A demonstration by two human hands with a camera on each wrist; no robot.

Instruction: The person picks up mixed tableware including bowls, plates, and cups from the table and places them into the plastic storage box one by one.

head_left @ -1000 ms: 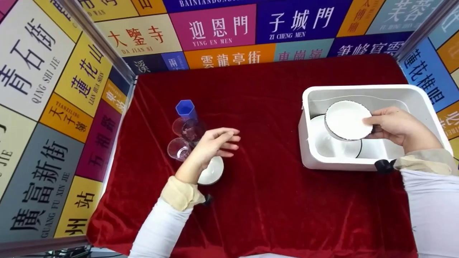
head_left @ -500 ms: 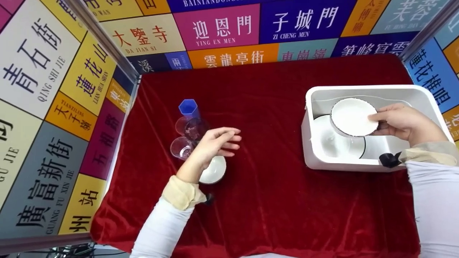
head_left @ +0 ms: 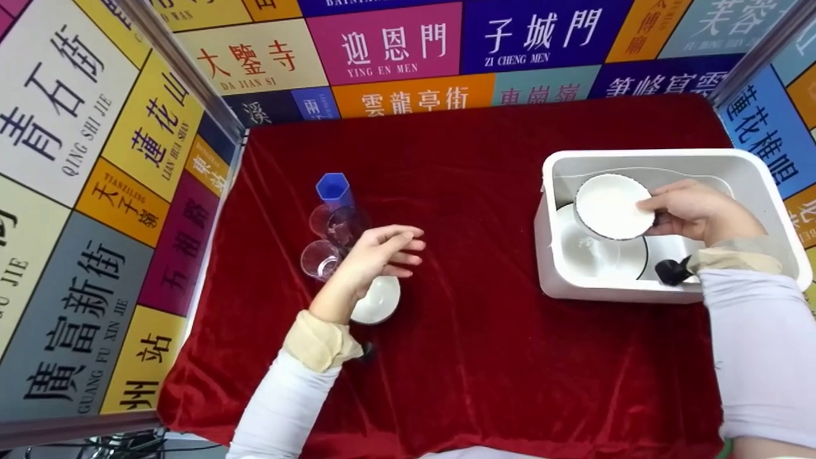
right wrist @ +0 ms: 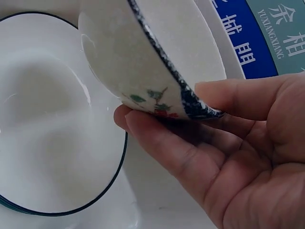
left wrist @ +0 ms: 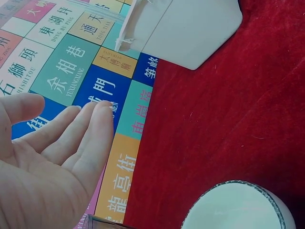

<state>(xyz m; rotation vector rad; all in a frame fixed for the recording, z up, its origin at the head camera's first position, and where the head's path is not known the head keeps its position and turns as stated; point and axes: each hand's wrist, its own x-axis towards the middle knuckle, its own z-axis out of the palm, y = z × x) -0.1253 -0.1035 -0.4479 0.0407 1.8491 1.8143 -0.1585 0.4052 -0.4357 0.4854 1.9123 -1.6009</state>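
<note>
While the right hand's (head_left: 698,207) thumb lies inside the rim of a white bowl (head_left: 612,207), its fingers curl against the outside, pinching that edge. Tilted, the bowl is held over a white tub (head_left: 544,255), its painted green leaves and red patch right beside the fingers. Below it, in the tub, sits a white plate (head_left: 602,260) with a dark line around its edge.

The left hand (head_left: 382,255) hangs in the air, its fingers relaxed and slightly apart, near a second bowl (head_left: 380,303) on a red cloth (head_left: 484,331). Next to that wrist stand glasses (head_left: 319,259) and a blue six-sided cup (head_left: 333,190).

Farther out, wall panels carry Chinese characters with Latin spellings: "YING EN MEN" on a pink panel (head_left: 389,43), "ZI CHENG MEN" on a dark blue panel (head_left: 532,35), "DA JIAN SI" on a cream panel (head_left: 252,58), "QING SHI JIE" on a white panel (head_left: 54,105), "LIAN HUA SHAN" on a yellow panel (head_left: 150,118), and "GUANG FU XIN JIE" on a grey panel (head_left: 80,319).
</note>
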